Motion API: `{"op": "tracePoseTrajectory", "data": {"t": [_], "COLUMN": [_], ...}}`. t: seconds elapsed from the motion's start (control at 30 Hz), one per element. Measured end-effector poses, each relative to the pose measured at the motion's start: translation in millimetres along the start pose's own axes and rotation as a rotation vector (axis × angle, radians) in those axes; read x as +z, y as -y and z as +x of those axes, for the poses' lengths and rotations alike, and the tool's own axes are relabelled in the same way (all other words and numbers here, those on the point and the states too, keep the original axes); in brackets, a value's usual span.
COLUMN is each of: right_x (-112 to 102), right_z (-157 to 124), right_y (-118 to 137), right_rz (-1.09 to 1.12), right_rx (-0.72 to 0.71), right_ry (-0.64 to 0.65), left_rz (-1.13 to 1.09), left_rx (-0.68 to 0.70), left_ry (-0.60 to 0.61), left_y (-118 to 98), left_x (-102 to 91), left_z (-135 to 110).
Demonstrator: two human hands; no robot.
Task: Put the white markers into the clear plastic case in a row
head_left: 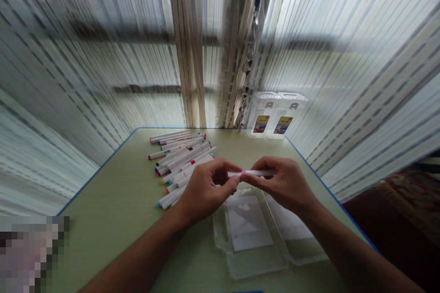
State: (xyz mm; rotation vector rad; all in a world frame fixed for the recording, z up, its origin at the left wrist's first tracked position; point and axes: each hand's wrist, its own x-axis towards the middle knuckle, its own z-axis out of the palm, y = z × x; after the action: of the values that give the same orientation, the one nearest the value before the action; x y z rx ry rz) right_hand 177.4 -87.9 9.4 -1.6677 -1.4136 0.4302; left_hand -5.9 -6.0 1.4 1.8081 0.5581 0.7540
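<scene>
My left hand (205, 190) and my right hand (282, 182) both pinch one white marker (252, 173) held level above the table. A pink band shows on the marker between the two hands. Left of my hands, a row of several white markers (178, 158) with coloured ends lies on the green table (123, 210). Below my hands an open clear plastic case (254, 238) lies flat, with white paper in its halves.
Two upright clear plastic boxes (277, 114) with yellow labels stand at the table's far right corner. Striped curtains hang behind and on both sides. The table has a blue edge. A dark red surface lies off to the right.
</scene>
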Motion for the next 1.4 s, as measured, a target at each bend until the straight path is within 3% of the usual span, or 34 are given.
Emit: {"op": "tracePoseTrajectory", "data": {"t": [0.57, 0.97, 1.4], "right_x": [-3.1, -6.7, -5.5], "right_z": [3.3, 3.3, 6.1], "right_y": [2.9, 0.9, 0.3], "right_rz": [0.370, 0.494, 0.782], "right_rx": [0.167, 0.236, 0.254], "right_ry": [0.123, 0.112, 0.098], "left_rz": [-0.247, -0.474, -0.594], "left_rx": [-0.018, -0.085, -0.137], "left_ry": [-0.140, -0.263, -0.347], "left_y": [-4.2, 0.7, -2.5], "left_x": [-3.5, -7.5, -9.2], "left_z": [4.8, 7.9, 11.3]}}
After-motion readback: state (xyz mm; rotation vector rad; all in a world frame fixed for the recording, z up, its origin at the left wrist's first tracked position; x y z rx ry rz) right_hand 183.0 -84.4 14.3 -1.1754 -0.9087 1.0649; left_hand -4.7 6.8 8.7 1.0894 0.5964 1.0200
